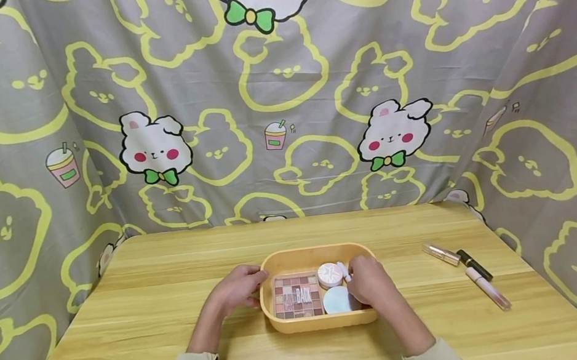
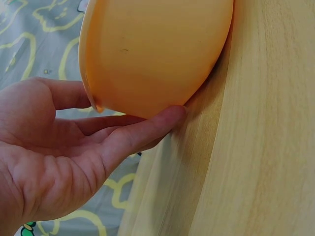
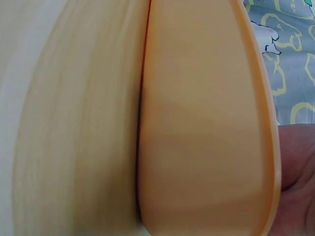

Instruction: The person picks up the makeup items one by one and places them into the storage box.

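An orange plastic bin (image 1: 321, 323) stands on the table. It holds an eyeshadow palette (image 1: 297, 297), a round compact with a star pattern (image 1: 329, 274) and a larger pale round compact (image 1: 337, 300). At its left end my left hand (image 1: 238, 287) grips the wall; in the left wrist view one finger crosses the rim while another digit lies along the outer side. My right hand (image 1: 369, 280) reaches over the right end with curled fingers, holding a small pale tube (image 1: 344, 271); its fingertips are partly hidden. The right wrist view mostly shows the bin's outer wall (image 3: 206, 118).
Right of the bin lie a clear-and-pink tube (image 1: 442, 254), a black tube (image 1: 475, 265) and a pink lip gloss tube (image 1: 488, 288) on the wooden table (image 1: 137, 327). A patterned curtain (image 1: 212, 117) encloses the table's back and sides.
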The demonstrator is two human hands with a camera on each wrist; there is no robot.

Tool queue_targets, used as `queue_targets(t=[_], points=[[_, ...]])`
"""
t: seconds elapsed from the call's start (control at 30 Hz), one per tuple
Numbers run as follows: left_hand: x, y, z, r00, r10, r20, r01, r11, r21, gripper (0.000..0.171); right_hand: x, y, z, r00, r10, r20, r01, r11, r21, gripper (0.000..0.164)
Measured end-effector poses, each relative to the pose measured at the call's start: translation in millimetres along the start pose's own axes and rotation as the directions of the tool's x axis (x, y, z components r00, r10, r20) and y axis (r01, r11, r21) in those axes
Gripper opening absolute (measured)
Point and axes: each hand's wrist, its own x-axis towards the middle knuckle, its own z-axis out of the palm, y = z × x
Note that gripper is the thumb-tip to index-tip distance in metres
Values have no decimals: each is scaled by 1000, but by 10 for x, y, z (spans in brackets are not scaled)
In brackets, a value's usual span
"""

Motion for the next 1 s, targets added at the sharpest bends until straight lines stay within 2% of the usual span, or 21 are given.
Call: queue_targets(t=[0.23,0.4,0.63,1.0], points=[[2,5,4,1000,-8,-6,8,1000,0,43,-5,-18,2,1000,6,27,-6,1000,20,26],[-2,5,3,1000,-5,1,5,1000,-5,43,-18,-34,-16,998,24,56,-25,999,27,22],[-3,8,9,1000,-12,-7,12,1000,-6,43,-15,-53,-63,995,31,97,-29,999,-14,30],[-5,14,12,1000,-14,-9,14,1000,-5,42,-2,-58,-101,986,48,163,-39,998,-58,22]])
